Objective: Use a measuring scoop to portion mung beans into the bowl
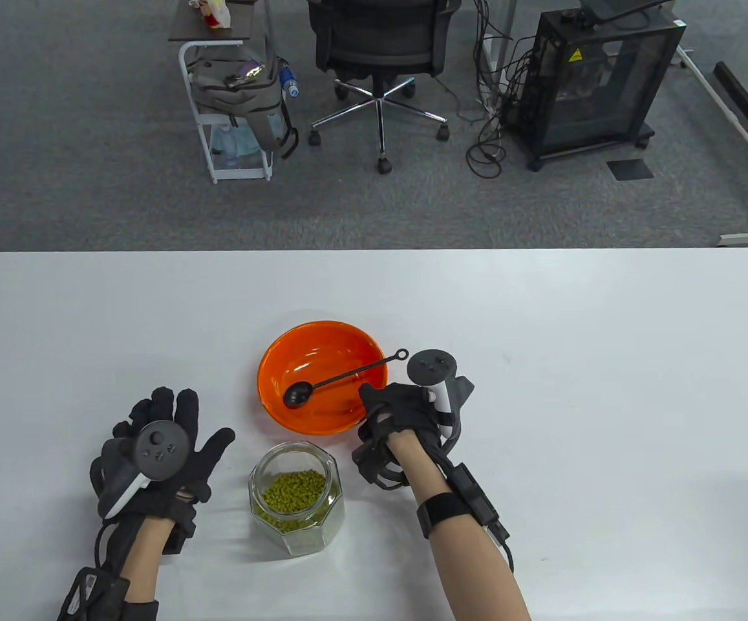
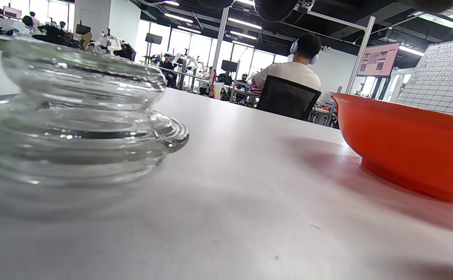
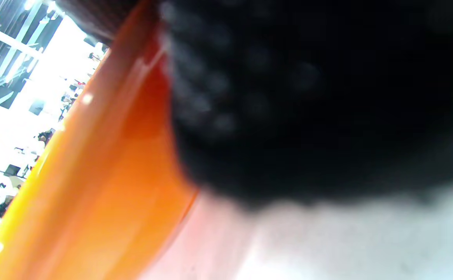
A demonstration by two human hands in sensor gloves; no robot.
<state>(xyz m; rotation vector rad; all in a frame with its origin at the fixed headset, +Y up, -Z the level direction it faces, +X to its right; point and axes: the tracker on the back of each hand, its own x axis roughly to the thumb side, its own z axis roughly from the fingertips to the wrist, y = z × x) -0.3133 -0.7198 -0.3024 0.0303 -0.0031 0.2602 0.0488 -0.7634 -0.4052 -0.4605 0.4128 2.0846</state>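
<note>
In the right wrist view a blurred black glove (image 3: 308,97) hides most of the orange bowl (image 3: 94,175); the glass lid (image 2: 74,112) beside the bowl is cut off at the left edge in the left wrist view.

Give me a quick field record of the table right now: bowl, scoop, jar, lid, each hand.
bowl: orange plastic bowl, no beans visible inside
scoop: black long-handled measuring scoop lying in the bowl, handle across the right rim
jar: clear faceted glass jar, lid off, mung beans inside
lid: clear glass lid on the table under the left hand
left hand: fingers straight, over the lid
right hand: beside the bowl's right rim, grip unclear
</note>
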